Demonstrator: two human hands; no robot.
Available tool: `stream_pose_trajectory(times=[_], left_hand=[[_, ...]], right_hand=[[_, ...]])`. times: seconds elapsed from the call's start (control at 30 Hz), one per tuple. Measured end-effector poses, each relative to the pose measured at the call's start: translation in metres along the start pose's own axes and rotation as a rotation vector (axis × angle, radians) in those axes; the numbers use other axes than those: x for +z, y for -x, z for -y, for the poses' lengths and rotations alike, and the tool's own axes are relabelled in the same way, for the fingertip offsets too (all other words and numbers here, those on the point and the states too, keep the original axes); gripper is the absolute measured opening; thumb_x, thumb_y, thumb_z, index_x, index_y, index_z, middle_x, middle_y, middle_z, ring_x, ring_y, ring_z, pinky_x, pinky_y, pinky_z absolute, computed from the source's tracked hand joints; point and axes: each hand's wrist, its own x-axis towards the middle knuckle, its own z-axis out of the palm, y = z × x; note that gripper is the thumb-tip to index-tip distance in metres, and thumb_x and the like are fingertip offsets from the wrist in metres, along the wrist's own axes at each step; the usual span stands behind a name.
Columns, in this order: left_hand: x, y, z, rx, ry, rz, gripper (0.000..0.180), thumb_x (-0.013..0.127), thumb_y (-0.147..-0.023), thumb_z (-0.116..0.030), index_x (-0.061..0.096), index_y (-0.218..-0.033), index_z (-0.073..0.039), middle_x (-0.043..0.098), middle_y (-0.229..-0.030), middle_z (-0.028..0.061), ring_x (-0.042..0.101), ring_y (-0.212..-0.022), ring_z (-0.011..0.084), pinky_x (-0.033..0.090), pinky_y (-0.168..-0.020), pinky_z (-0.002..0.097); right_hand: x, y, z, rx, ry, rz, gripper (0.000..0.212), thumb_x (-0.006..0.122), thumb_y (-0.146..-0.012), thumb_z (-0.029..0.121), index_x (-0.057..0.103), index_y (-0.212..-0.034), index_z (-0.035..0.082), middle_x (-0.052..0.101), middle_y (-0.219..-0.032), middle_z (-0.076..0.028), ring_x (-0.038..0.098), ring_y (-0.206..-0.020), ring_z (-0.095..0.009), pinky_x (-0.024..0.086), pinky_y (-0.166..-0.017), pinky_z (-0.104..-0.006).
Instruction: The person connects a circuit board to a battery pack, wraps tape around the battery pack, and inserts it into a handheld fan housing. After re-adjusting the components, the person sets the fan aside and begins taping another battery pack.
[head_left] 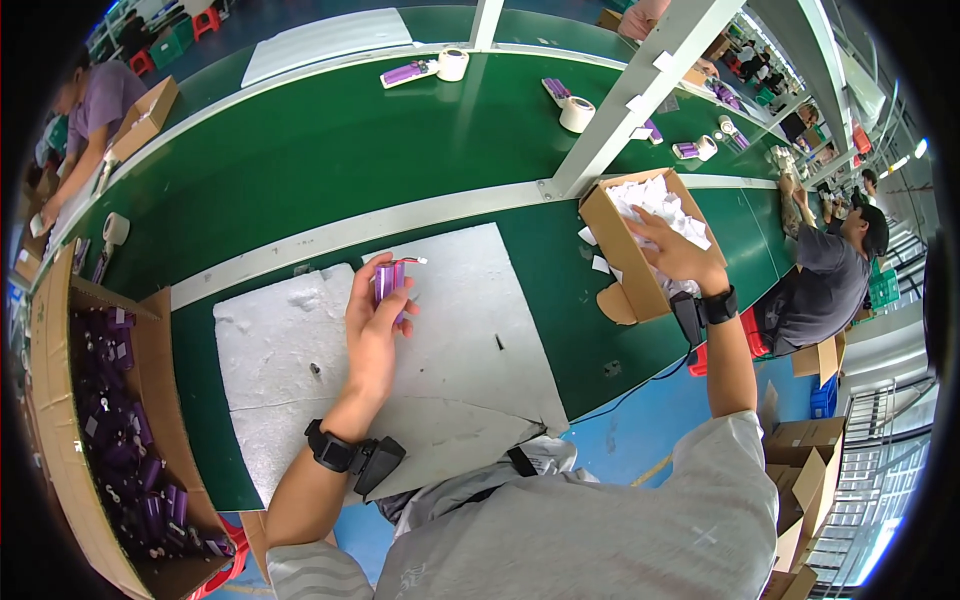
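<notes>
My left hand (372, 325) is closed around a purple battery pack (389, 281), held above the white foam sheets. Short red and dark wires with a small white connector (420, 260) stick out from the pack's top. To the right, my right hand (680, 252) reaches into a small cardboard box (629, 262), its fingers spread over the heap of white paper slips (655, 195). Whether a slip is under its fingertips cannot be made out. Beneath the left hand lie two foam sheets (460, 330), worn and marked.
A large carton (170, 400) of purple battery packs stands at the left. White tape rolls (453, 65) and more packs (408, 73) lie on the green conveyor (330, 150). A metal post (640, 100) rises behind the paper box. Co-workers sit at far left and right.
</notes>
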Motion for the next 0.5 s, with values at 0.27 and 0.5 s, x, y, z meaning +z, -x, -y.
stream_pose_trajectory(times=[0.27, 0.5], left_hand=[[-0.002, -0.001, 0.001, 0.009, 0.008, -0.002, 0.042, 0.055, -0.089, -0.013, 0.047, -0.13, -0.011, 0.06, -0.104, 0.0055, 0.056, -0.077, 0.0108, 0.042, -0.059, 0.0237], [-0.001, 0.0, 0.002, 0.007, -0.004, 0.022, 0.042, 0.055, -0.089, -0.013, 0.047, -0.13, -0.01, 0.059, -0.104, 0.0057, 0.056, -0.077, 0.0111, 0.042, -0.059, 0.0237]], right_hand=[[-0.03, 0.016, 0.048, 0.012, 0.08, -0.511, 0.049, 0.06, -0.089, 0.012, 0.047, -0.136, 0.007, 0.043, -0.142, -0.021, 0.041, -0.133, -0.033, 0.037, -0.104, -0.0395], [0.054, 0.003, 0.114, -0.019, 0.145, -0.373, 0.044, 0.056, -0.088, 0.01, 0.047, -0.13, -0.002, 0.05, -0.132, -0.023, 0.05, -0.121, -0.037, 0.044, -0.096, -0.0443]])
